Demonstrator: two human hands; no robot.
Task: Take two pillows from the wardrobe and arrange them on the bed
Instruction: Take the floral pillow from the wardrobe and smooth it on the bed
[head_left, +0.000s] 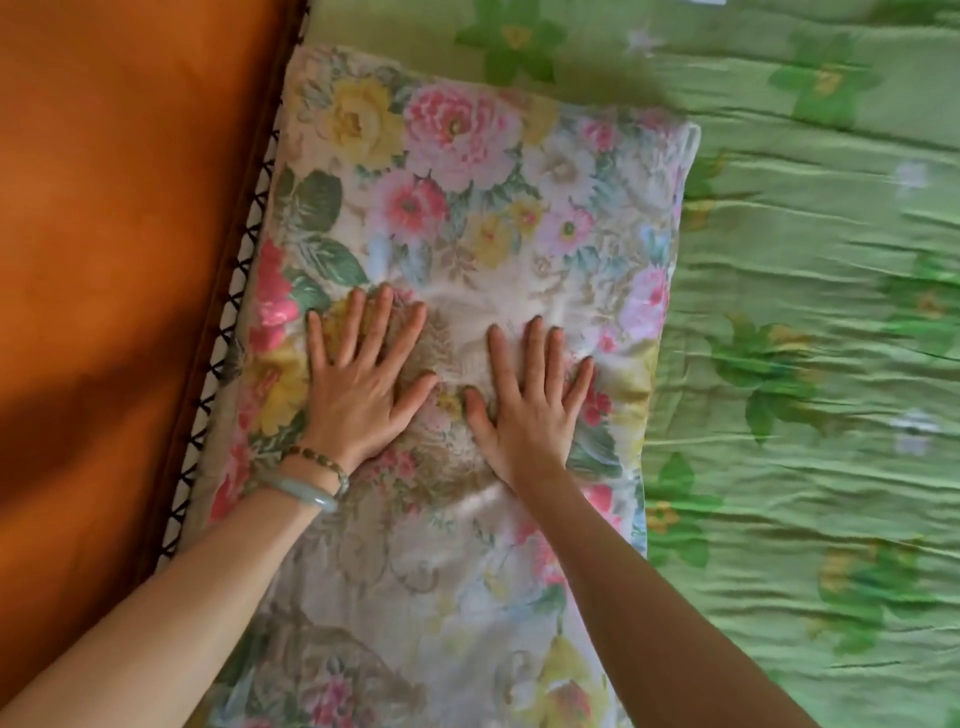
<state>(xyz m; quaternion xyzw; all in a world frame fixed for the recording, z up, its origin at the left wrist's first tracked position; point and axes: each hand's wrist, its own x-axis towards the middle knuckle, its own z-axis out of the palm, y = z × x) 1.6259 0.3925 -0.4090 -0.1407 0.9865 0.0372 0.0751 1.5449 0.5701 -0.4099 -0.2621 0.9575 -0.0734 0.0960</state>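
Observation:
A pillow (467, 182) in a pink, yellow and white flower print lies on the bed, along its left side against the headboard. Both my hands rest flat on its middle, fingers spread and palms down. My left hand (363, 379), with a green bangle and a bead bracelet at the wrist, is nearer the headboard. My right hand (530, 405) lies beside it, a little apart. Neither hand holds anything. The flower print runs on to the bottom edge of the view; I cannot tell whether a second pillow lies there.
A green bedsheet (805, 312) with flower prints, slightly wrinkled, covers the bed to the right of the pillow. An orange-brown headboard (119, 234) with dark cross-stitched trim runs down the left side.

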